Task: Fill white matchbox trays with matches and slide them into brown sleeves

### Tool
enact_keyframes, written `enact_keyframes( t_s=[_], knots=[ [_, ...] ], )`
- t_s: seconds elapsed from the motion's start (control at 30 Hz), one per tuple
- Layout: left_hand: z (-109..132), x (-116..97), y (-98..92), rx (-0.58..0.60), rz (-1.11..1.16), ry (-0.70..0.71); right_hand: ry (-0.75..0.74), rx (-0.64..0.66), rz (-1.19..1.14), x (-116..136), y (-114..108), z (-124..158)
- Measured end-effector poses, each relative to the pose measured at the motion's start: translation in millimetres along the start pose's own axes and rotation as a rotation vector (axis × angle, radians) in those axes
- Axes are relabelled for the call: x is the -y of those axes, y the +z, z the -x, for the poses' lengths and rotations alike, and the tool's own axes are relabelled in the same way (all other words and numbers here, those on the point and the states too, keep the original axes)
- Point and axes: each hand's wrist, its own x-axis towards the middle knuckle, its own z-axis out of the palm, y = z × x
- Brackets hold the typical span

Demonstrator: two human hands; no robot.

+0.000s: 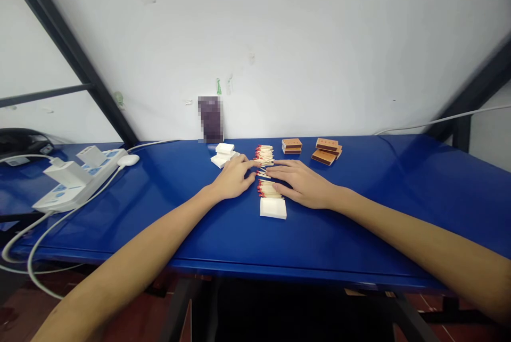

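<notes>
The left grip (235,178) and right grip (305,182) are both released, thumbs parted from fingers, with fingertips at either end of a few loose matches (262,173) on the blue worktop (167,171). From those matches, a thick upper row (264,154) of red-headed matches lies at twelve o'clock, and a lower row (266,188) at six by the right thumb, with a white tray (273,209) beyond it. Farther out, white trays (223,155) sit at ten, stacked matchboxes (291,146) at one, other matchboxes (327,144) at two, and a power strip (64,195) at nine.
</notes>
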Motion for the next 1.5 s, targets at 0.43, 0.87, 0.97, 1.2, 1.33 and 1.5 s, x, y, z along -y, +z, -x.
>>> enact_keyframes(
  t_s=[0.43,0.87,0.97,1.2,1.33,1.5],
  knots=[
    [-0.7,0.7,-1.4,0.028,-0.001,0.039,-0.049,-0.020,-0.036,0.5,-0.6,-0.4],
    [-0.1,0.0,-2.4,0.008,0.006,0.039,-0.008,-0.113,0.061,2.4,-0.4,-2.1],
    [0.2,-0.4,-1.7,-0.002,-0.002,0.015,0.019,-0.143,0.070,5.8,-2.0,-2.3],
    [-0.7,0.2,0.7,-0.036,-0.005,-0.012,0.078,-0.157,0.099,7.6,-2.1,-2.1],
    [-0.7,0.0,0.3,-0.034,-0.007,-0.005,0.034,-0.140,0.085,5.5,-0.9,-2.1],
    [0.9,-2.2,-2.0,0.004,-0.023,-0.010,0.027,-0.136,0.082,5.8,-0.4,-1.9]
  ],
)
